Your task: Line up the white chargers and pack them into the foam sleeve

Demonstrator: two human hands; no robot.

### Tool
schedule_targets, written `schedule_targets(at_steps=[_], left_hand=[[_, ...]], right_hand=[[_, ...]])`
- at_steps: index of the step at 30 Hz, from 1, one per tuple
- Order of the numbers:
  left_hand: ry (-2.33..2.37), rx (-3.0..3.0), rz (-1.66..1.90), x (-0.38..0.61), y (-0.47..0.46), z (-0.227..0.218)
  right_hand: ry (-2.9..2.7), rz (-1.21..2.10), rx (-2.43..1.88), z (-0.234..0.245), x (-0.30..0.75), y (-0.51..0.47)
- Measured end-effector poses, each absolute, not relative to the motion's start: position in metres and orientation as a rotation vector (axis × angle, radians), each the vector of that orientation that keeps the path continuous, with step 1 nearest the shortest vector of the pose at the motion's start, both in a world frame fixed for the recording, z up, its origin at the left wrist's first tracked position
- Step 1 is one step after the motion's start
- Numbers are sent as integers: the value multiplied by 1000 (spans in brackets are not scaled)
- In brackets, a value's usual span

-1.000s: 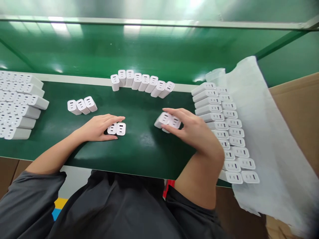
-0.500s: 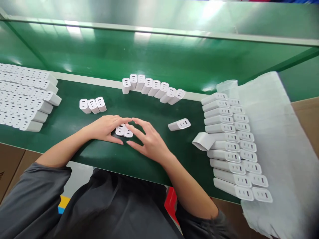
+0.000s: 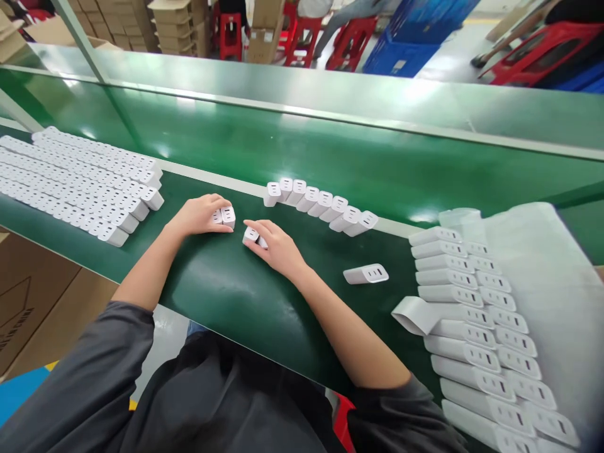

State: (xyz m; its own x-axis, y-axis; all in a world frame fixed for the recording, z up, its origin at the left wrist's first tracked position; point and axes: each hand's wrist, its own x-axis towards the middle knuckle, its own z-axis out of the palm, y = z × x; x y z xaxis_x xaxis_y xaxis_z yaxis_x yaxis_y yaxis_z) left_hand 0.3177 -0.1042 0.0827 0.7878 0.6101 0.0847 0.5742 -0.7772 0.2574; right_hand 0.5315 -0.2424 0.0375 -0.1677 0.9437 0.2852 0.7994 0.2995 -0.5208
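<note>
White USB chargers (image 3: 228, 217) stand port-side up on the green table, and my left hand (image 3: 197, 216) is curled round them from the left, thumb in front and fingers behind. Part of that group is hidden by the hand. Just to the right, my right hand (image 3: 277, 248) closes over two more white chargers (image 3: 250, 235), its fingers behind and thumb in front. A small gap separates the two groups. Another charger (image 3: 366, 274) lies alone on its side, right of my right hand.
A curved row of several chargers (image 3: 324, 202) stands along the back ledge. Many packed chargers (image 3: 80, 182) fill the left side. On the right, more chargers lie in rows by a translucent sheet (image 3: 561, 302) and a looped white strip (image 3: 414, 314). Cartons and red stools stand beyond.
The view has tilted up and shifted left. My hands, together round two chargers before, have parted; the left now reaches the separate group, while the right stays with the two chargers.
</note>
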Motion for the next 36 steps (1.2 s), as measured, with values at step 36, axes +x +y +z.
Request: schedule_targets(at_steps=[36], left_hand=[[1094,1746,997,327,-77,34]], right_hand=[[-2366,-175,-1642,40,483,-174]])
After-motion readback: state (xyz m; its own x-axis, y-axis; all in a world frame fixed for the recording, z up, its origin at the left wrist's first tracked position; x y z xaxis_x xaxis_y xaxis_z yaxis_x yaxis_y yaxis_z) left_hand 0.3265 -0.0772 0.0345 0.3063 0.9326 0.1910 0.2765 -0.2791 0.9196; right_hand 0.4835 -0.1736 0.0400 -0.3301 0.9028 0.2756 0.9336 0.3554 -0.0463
